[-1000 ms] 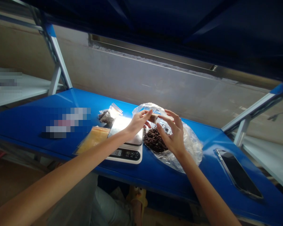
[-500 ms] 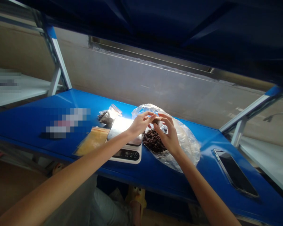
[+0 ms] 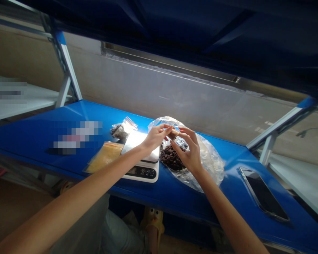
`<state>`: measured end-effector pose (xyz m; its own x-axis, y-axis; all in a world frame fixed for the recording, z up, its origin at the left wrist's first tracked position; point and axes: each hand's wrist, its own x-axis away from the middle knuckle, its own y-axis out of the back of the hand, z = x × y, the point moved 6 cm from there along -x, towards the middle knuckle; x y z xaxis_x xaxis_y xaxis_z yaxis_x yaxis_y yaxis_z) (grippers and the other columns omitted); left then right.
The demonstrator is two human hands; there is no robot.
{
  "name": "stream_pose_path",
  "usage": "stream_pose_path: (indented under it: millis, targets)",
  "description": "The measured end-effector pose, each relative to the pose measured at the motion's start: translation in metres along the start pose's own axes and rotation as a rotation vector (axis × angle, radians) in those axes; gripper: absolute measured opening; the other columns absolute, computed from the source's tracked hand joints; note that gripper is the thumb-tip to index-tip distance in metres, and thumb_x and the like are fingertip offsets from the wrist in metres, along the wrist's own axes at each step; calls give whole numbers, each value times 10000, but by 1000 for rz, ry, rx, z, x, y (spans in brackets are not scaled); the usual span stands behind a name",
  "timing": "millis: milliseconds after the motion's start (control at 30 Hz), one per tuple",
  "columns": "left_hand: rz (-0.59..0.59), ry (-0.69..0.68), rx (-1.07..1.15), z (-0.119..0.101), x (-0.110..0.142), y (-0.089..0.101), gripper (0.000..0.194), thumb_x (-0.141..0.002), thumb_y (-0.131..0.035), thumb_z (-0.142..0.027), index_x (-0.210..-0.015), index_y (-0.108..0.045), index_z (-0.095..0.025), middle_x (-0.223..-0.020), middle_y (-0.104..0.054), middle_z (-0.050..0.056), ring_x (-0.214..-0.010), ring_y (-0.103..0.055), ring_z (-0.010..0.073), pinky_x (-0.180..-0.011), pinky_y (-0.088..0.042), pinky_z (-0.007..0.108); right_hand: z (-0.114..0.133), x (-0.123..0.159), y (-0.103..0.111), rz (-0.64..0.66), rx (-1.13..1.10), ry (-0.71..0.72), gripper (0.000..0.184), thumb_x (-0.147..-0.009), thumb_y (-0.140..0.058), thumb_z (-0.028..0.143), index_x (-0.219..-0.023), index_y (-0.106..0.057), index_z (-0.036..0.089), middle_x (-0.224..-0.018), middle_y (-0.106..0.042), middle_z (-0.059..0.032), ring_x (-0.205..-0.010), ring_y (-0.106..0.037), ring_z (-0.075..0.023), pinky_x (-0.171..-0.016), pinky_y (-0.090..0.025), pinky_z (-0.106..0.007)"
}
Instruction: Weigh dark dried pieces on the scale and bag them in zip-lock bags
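Note:
Above the dark beans, my left hand [image 3: 158,137] pinches a small brownish-yellow bag [image 3: 172,134] by its left side. My right hand [image 3: 189,150] has its curved fingertips and thumb at the bag's right edge. Below lies a heap of dark brown bean-like pieces [image 3: 171,157] in a large clear plastic bag [image 3: 212,165]. To its left stands a white digital scale [image 3: 155,176], its steel plate partly hidden under my left forearm. A stack of yellowish zip bags [image 3: 105,156] lies left of the scale.
Filled clear zip bags [image 3: 123,129] lie behind the scale on the blue table [image 3: 76,113]. A phone [image 3: 263,194] rests at the right. A blurred-out item [image 3: 79,135] is at the left. A dark blue shelf [image 3: 175,31] hangs low overhead, with metal posts [image 3: 70,74] at the sides.
My right hand has come in a little to the left, and its fingers have closed in around the small bag. Digits readable on the scale a second ago are no longer legible.

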<state>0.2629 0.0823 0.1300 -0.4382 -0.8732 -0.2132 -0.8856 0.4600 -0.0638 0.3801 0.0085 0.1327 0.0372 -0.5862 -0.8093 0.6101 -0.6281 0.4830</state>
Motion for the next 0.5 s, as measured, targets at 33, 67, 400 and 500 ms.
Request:
stream_pose_path:
  millis: [33,67,400,500]
  targets:
    - [-6,0,5,0,0,0,303,-797,-624,-431,-859,-649,-135,-801,-616,41,-739,-583,127,-570,-423,214,0,0,1,-7,5,2,243,-848,-621,364,-1074,-641,276,-1178,-605,-89,-1111,-586,-264,-927,-490,-487]
    - [-10,0,9,-1,1,-1,296,-800,-623,-425,-862,-650,-136,-803,-617,41,-744,-584,128,-572,-426,214,0,0,1,-15,10,8,239,-847,-623,362,-1068,-643,274,-1173,-607,-89,-1106,-588,-262,-922,-493,-483]
    - [1,10,59,2,-3,-8,287,-807,-622,-423,-849,-653,-140,-784,-635,57,-740,-589,146,-584,-435,237,1,-2,10,-169,78,14,186,-792,-688,390,-927,-684,263,-1051,-664,-77,-962,-648,-241,-803,-545,-437]
    - [-34,3,25,2,-6,-5,272,-822,-608,-404,-846,-658,-137,-794,-641,51,-701,-576,123,-605,-434,240,-1,-2,11,-173,75,-9,189,-788,-688,403,-917,-684,264,-1062,-662,-78,-965,-650,-245,-803,-546,-436]
